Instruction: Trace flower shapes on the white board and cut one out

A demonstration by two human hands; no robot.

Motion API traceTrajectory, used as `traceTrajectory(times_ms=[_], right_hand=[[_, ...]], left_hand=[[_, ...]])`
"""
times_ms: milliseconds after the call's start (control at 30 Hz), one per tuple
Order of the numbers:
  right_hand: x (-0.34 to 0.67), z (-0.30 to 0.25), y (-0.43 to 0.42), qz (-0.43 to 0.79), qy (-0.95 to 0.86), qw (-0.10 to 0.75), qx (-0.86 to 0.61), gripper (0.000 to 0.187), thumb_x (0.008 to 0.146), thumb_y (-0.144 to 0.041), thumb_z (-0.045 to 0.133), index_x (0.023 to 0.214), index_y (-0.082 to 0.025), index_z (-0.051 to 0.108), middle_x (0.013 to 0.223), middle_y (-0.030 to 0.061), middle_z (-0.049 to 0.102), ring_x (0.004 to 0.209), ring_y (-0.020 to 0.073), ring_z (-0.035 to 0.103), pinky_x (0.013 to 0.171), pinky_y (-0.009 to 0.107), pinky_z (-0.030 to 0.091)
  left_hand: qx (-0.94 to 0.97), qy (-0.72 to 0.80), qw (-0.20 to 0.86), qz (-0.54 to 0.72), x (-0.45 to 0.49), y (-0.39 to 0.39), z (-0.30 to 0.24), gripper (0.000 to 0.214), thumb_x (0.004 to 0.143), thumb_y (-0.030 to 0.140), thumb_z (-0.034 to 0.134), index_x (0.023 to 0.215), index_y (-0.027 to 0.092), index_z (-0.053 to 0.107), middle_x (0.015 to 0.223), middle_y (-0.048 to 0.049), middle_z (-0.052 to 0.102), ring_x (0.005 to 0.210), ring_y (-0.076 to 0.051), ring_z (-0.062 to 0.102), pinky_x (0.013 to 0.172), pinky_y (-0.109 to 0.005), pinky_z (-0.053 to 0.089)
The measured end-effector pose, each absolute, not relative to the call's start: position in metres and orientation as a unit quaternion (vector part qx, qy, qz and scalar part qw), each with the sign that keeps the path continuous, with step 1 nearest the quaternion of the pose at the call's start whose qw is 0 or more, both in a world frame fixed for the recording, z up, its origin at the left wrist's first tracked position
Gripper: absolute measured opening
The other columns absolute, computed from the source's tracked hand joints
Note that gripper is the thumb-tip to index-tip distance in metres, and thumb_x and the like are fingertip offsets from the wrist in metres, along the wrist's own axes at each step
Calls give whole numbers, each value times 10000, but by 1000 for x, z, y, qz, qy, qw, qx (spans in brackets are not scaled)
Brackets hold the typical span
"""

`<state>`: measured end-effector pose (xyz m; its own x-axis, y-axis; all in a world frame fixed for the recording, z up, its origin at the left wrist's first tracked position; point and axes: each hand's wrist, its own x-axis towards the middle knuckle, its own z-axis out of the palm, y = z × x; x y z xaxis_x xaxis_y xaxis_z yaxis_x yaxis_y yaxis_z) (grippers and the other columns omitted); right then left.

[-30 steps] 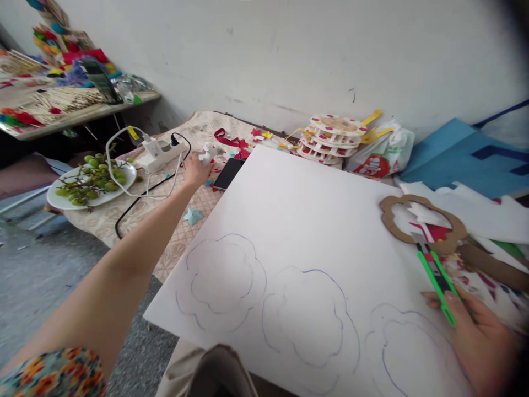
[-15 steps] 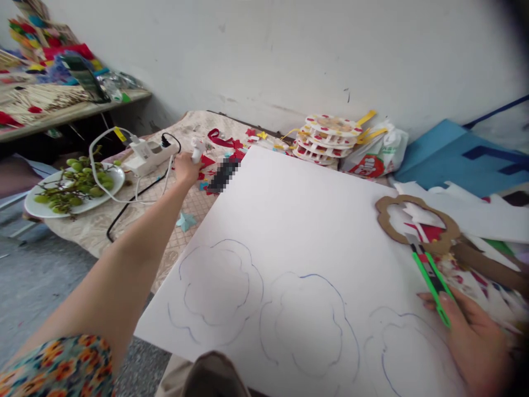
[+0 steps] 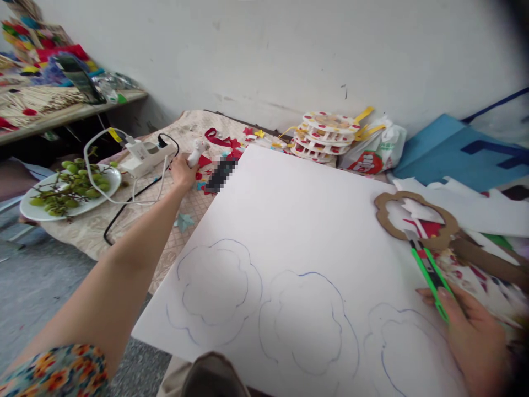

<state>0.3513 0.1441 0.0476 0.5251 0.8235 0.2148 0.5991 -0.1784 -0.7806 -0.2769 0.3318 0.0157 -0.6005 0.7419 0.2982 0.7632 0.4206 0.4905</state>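
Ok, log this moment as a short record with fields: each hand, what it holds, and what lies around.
left hand: left hand stretched far across the table, closed on a small white object; what it is cannot be told
right hand: right hand at the sheet's right edge, gripping a green utility knife, blade end pointing away
work surface: white sheet with three cloud-like outlines in blue pen
beside the knife: brown cardboard template
far left: plate of green grapes, white power strip
back: stack of decorated paper pieces
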Motion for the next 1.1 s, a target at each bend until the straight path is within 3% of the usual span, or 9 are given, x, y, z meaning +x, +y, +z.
traceTrajectory(times_ms=[267, 367, 433, 567, 767, 967, 1100], right_hand=[[353, 45, 141, 147, -462, 406, -775, 236, 698, -426, 621, 847, -251, 679, 811, 81, 689, 833, 311, 613, 900, 494, 427], [353, 45, 139, 128, -475, 399, -774, 265, 721, -431, 605, 890, -238, 675, 836, 75, 690, 859, 309, 616, 912, 482, 427], [350, 46, 138, 121, -470, 396, -779, 294, 714, -424, 602, 919, -225, 670, 829, 74, 689, 853, 308, 617, 914, 481, 429], [345, 47, 138, 116, -462, 405, -781, 337, 688, -405, 603, 951, -205, 667, 807, 67, 683, 826, 298, 615, 912, 474, 436], [348, 46, 138, 125, -466, 408, -775, 281, 709, -393, 618, 931, -229, 671, 816, 67, 682, 833, 297, 615, 904, 469, 440], [354, 45, 141, 152, -467, 415, -766, 196, 731, -388, 621, 856, -246, 670, 778, 70, 673, 786, 275, 608, 871, 451, 450], [360, 38, 144, 171, -465, 450, -743, 188, 715, -383, 648, 819, -228, 671, 741, 58, 661, 717, 228, 585, 873, 418, 453]], left_hand=[[-505, -808, 42, -302, -266, 314, 21, 354, 943, 344, 574, 1245, 163, 538, 1254, -98, 561, 1064, -231, 597, 895, -457, 512], [-583, -752, 38, -304, -253, 296, 15, 574, 842, 380, 685, 1322, 142, 478, 1373, -146, 483, 1240, -316, 482, 1023, -523, 406], [-648, -704, 2, -291, -247, 289, 10, 671, 760, 395, 728, 1330, 142, 478, 1382, -146, 497, 1278, -333, 452, 1060, -494, 376], [-720, -638, -66, -266, -246, 284, 5, 610, 737, 422, 664, 1278, 170, 536, 1296, -112, 596, 1192, -296, 554, 1018, -409, 432], [-708, -646, -64, -278, -243, 292, 5, 528, 781, 427, 594, 1229, 147, 571, 1340, -118, 569, 1243, -289, 511, 1066, -412, 375], [-677, -681, -70, -271, -229, 309, 18, 377, 803, 296, 552, 1137, 137, 624, 1242, -96, 628, 1174, -279, 547, 1009, -359, 412], [-654, -703, -76, -268, -223, 294, 34, 411, 780, 252, 578, 1179, 157, 603, 1215, -84, 636, 1111, -266, 577, 966, -325, 421]])
